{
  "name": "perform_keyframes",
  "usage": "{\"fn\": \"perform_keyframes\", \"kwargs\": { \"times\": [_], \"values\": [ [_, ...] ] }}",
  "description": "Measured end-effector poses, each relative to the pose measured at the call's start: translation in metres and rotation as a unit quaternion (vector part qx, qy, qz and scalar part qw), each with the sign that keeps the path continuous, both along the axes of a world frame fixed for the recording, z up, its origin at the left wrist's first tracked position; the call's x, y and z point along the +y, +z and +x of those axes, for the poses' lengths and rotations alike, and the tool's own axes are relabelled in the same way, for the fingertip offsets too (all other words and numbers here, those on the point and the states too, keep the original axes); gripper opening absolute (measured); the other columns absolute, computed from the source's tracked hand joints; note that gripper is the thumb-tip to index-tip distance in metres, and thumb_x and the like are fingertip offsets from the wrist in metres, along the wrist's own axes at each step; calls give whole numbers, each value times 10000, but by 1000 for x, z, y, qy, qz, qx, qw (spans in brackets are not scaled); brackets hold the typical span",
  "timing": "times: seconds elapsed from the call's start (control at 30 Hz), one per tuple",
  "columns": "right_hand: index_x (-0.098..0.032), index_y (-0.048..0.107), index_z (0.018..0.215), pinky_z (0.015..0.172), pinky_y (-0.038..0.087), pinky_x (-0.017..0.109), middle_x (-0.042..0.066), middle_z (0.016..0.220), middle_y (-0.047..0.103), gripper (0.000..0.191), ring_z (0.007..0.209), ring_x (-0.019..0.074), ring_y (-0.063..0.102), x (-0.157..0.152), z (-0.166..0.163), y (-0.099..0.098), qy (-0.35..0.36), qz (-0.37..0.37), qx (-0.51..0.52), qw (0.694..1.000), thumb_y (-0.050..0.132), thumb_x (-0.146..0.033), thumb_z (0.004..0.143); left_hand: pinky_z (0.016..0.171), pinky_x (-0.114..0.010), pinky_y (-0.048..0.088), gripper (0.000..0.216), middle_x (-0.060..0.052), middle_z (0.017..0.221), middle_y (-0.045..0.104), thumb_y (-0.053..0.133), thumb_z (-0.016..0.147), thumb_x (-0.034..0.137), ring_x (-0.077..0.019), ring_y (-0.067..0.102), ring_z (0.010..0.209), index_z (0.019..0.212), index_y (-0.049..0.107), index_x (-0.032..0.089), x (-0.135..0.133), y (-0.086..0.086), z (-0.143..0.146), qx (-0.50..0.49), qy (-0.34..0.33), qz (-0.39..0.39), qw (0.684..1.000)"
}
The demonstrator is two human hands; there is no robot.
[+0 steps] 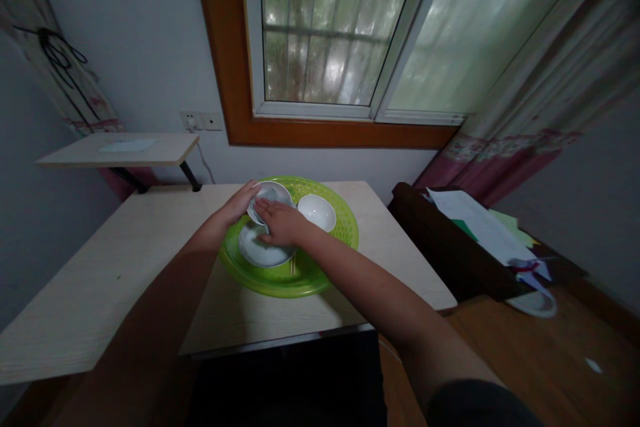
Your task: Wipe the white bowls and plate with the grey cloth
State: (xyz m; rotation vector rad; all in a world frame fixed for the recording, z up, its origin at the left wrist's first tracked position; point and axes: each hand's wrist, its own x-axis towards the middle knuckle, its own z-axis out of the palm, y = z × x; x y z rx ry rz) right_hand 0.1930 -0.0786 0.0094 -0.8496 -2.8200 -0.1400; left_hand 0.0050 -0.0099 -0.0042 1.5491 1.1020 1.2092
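Note:
A round green tray [340, 240] lies on the light wooden table [100, 280]. In it are a white plate [260, 252], a small white bowl [317, 211] and a tilted white bowl [273, 195]. My left hand [239, 205] grips the tilted bowl's left rim. My right hand [281, 221] lies over its near side, fingers curled against it, above the plate. A pair of chopsticks [293, 265] pokes out from under the plate.
A dark chair or bench [450, 247] with papers [480, 220] stands right of the table. A small wall shelf [120, 149] juts out at the left. A window [325, 33] and curtain [540, 100] are behind. A white dish [537, 303] lies on the floor.

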Motion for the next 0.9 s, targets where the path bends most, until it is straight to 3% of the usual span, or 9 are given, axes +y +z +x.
{"fn": "perform_keyframes", "kwargs": {
  "times": [0.13,0.27,0.4,0.47,0.53,0.63,0.7,0.8,0.9],
  "values": [
    [37,335,1510,1215,266,449,267,1596,300,947,1493,355,306,-6,0,0,-88,-1,-7,996,576,-627,880,964,-353,472,249,-61,977,663,607,789,422,-219,606,960,885,638,194,-3,3,3,6,-32,4,999],
    [60,434,1443,1173,323,455,300,1534,394,904,1431,376,405,-14,-6,8,-153,21,-28,988,596,-619,868,824,-331,497,288,-55,926,652,608,786,460,-206,599,855,900,622,196,-7,3,3,-15,3,-15,1000],
    [-10,704,1135,993,468,457,278,1206,685,607,1132,368,652,-20,-11,18,-142,13,-67,988,562,-553,904,759,-315,489,340,-49,913,650,591,783,511,-204,586,828,902,622,194,-8,4,0,-7,46,1,999],
    [-67,754,998,889,506,452,237,1028,746,558,972,351,706,-22,-10,21,-125,-11,-75,989,512,-564,927,780,-324,489,346,-48,894,649,593,767,521,-208,583,835,868,618,191,-7,4,0,5,56,11,998],
    [-101,758,985,833,518,439,210,965,760,563,915,343,721,-22,-5,24,-107,-31,-67,992,478,-587,939,818,-337,491,343,-51,890,651,596,752,522,-215,585,854,843,613,192,-6,4,0,14,57,16,998],
    [-141,703,1182,827,527,406,165,1025,767,536,933,319,730,-20,4,26,-48,-69,-29,996,483,-572,951,881,-356,491,337,-62,912,653,598,749,526,-226,592,896,826,606,198,-3,3,-2,22,59,27,998],
    [-146,566,1388,897,521,394,155,1190,730,592,1031,301,715,-17,6,25,-1,-95,11,995,506,-545,956,923,-374,489,322,-71,925,656,601,753,524,-235,597,921,804,596,205,-1,2,-3,21,54,39,998],
    [-77,330,1544,1069,446,389,201,1488,512,803,1291,305,584,-13,3,18,36,-115,55,991,545,-558,937,993,-403,475,279,-83,947,668,610,758,489,-252,606,962,786,598,211,-1,0,-5,17,48,40,998],
    [-24,222,1569,1173,344,411,245,1604,291,940,1465,320,378,-10,-6,9,26,-120,59,991,558,-608,914,1029,-416,462,243,-87,973,677,604,770,446,-258,611,986,812,627,207,-2,0,-4,29,41,20,999]
  ]
}}
